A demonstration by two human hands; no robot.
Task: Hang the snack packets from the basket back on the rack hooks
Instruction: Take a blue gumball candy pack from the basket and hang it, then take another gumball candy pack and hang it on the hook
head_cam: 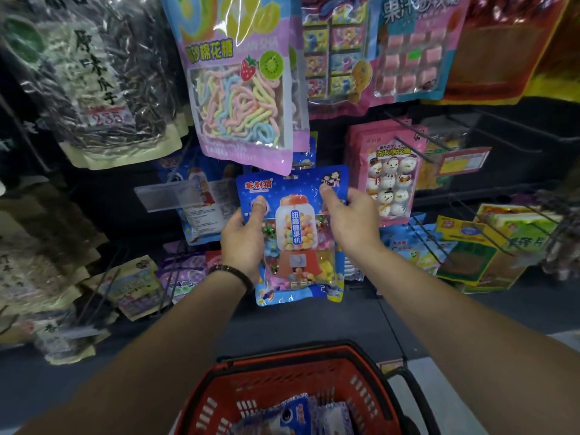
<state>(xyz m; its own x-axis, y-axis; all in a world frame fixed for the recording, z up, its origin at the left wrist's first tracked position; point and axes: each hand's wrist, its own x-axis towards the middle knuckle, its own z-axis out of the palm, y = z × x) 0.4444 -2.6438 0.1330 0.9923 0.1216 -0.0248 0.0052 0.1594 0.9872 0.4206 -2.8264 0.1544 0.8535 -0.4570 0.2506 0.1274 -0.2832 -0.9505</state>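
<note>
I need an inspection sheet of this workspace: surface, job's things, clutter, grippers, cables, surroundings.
Surface: dark rack wall with wire hooks.
Job's things: blue gumball packet held up in front of the rack; red basket below, packets still inside.
Clutter: nothing seen.
Grippers: left hand and right hand each grip a side of the packet.
Cables: nothing seen.
Surroundings: pastel rope-candy bag, snowman packet, seed bags hanging.
</note>
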